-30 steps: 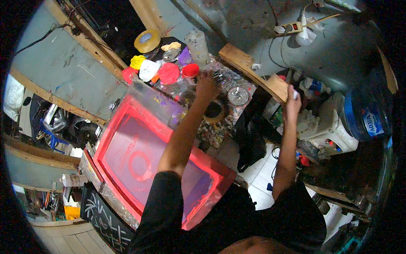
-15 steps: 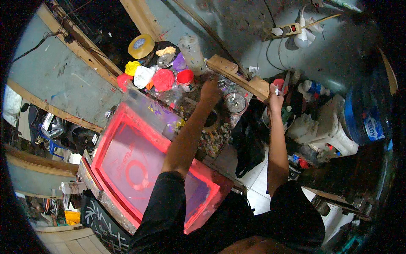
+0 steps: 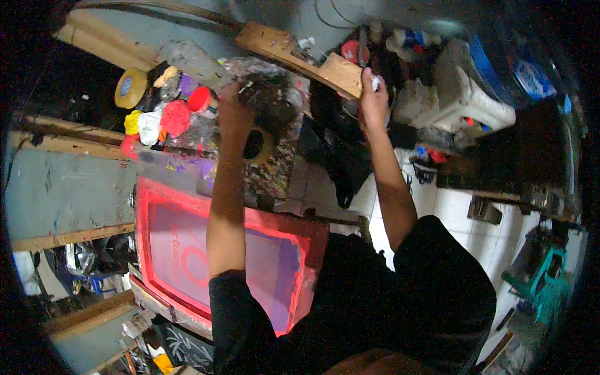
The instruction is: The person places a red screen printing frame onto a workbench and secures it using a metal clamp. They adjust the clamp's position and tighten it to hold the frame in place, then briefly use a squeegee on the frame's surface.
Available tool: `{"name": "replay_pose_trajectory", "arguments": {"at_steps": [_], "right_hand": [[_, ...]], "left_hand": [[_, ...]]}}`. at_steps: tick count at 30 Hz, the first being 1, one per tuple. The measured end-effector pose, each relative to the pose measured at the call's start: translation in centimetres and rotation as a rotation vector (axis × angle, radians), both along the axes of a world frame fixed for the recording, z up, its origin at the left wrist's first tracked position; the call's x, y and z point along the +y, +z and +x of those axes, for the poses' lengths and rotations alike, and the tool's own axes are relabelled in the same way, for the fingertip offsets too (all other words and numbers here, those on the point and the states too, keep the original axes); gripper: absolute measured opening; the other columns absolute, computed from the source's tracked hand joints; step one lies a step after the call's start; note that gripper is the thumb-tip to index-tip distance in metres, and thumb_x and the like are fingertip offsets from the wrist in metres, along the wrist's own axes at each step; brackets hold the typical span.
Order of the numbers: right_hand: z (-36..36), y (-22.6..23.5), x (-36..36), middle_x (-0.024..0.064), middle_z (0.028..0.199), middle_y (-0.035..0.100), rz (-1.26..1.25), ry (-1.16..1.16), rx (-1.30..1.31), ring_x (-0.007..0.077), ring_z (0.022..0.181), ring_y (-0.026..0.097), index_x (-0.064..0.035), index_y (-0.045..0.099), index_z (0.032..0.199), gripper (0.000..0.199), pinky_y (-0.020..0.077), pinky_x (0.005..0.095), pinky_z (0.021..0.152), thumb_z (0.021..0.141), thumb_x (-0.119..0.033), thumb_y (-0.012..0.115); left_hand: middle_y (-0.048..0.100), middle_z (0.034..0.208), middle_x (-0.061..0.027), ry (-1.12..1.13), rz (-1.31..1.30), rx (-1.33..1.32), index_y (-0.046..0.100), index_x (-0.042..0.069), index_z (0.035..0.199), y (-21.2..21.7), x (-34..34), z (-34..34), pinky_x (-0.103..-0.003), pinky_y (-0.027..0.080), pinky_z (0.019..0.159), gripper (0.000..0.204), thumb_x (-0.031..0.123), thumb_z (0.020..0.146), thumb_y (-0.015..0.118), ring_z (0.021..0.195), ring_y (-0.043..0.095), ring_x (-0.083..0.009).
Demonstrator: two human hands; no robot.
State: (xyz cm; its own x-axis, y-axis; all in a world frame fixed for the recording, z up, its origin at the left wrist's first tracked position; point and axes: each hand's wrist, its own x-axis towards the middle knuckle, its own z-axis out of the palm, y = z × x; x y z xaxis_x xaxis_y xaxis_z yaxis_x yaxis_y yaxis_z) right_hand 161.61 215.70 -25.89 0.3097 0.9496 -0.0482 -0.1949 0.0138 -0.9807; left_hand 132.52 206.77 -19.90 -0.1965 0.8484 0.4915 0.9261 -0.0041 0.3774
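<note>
My left hand [image 3: 236, 115] is over the paint-stained work surface [image 3: 275, 178], beside a small red-topped cup [image 3: 202, 100]. Motion smears its fingers, so what they hold, if anything, cannot be made out. A roll of tape [image 3: 257, 149] lies close to its wrist. My right hand [image 3: 374, 106] appears closed on the near end of a long wooden piece [image 3: 306, 65] with blocks along it. Something small and white shows at its fingers. Left of and below my hands, the red-framed printing screen [image 3: 142, 234] lies flat, with my left forearm crossing above it.
Several paint-covered pouches [image 3: 175, 119] and a cloudy bottle [image 3: 195, 65] crowd the back left, near a yellow tape roll [image 3: 131, 87]. At right are a white plastic stool [image 3: 472, 100] and a blue water jug [image 3: 497, 69]. White floor tiles [image 3: 431, 231] show below.
The view has turned and shifted, so the screen and workbench sit farther left. The wooden piece has moved away from the bottle along with my right hand. My left hand remains over the work surface.
</note>
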Motion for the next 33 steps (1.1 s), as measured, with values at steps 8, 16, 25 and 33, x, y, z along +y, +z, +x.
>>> {"name": "replay_pose_trajectory", "arguments": {"at_steps": [8,16,25,33], "right_hand": [[25.0,-3.7,-15.9,0.0095,0.118,0.058,0.039,-0.133,0.173,0.0225,0.097,0.062,-0.0031,0.05,0.128,0.046,0.0546,0.0351,0.078,0.097,-0.036,0.059],[36.5,-20.1,-31.1,0.0097,0.095,0.064,-0.407,-0.372,-0.174,0.0158,0.083,0.059,0.0008,0.057,0.106,0.047,0.0513,0.0297,0.073,0.091,-0.043,0.067],[27.4,-44.3,-26.6,0.0178,0.09,0.064,-0.639,-0.776,-0.295,0.0261,0.083,0.058,0.0038,0.059,0.093,0.059,0.0471,0.0387,0.077,0.085,-0.054,0.068],[23.6,-51.8,-25.4,0.016,0.088,0.063,-0.705,-0.798,-0.264,0.026,0.081,0.059,0.0032,0.06,0.091,0.056,0.0459,0.0383,0.077,0.088,-0.052,0.065]], "left_hand": [[0.064,0.109,-0.0206,-0.087,0.038,-0.034,0.059,0.002,0.115,3.8,-4.4,8.4,-0.041,0.05,0.088,0.046,0.002,0.071,0.071,0.102,0.062,-0.0373],[0.066,0.107,-0.0174,-0.322,-0.244,-0.176,0.06,0.006,0.114,0.9,-4.6,22.6,-0.041,0.051,0.085,0.042,0.004,0.073,0.071,0.097,0.065,-0.0353],[0.066,0.104,-0.0209,-0.521,-0.56,-0.481,0.061,0.004,0.114,-18.3,-1.3,34.1,-0.042,0.052,0.084,0.042,0.003,0.073,0.07,0.096,0.064,-0.0368],[0.062,0.104,-0.0224,-0.473,-0.778,-0.503,0.058,0.002,0.116,-30.0,-8.4,36.8,-0.045,0.049,0.088,0.047,-0.002,0.071,0.067,0.1,0.06,-0.0398]]}}
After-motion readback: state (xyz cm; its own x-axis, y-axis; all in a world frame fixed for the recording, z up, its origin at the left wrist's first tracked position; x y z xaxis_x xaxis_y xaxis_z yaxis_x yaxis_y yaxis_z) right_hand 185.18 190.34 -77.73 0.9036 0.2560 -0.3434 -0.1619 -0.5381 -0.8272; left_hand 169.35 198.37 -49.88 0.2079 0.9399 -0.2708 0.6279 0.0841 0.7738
